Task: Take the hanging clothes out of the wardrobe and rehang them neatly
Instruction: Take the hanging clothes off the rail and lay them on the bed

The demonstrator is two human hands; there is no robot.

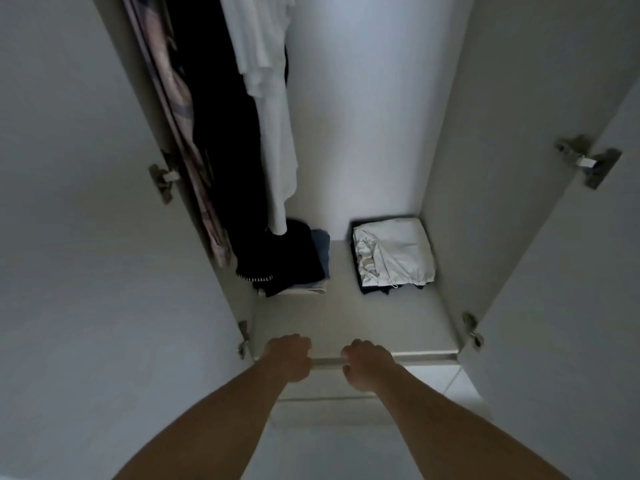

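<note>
My left hand [289, 356] and right hand [367, 363] are both curled over the front edge of the shelf [346, 323], gripping it. Farther in, a dark folded pile [287, 258] sits left and a white one [394, 251] right. The clothes [242, 98] hang at the wardrobe's [363, 98] left side, above the dark pile.

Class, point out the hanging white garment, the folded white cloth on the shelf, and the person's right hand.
hanging white garment [277, 133], head view, mid-length of its cloth
folded white cloth [394, 251], head view, its top face
right hand [367, 367], head view, back of the hand
</note>
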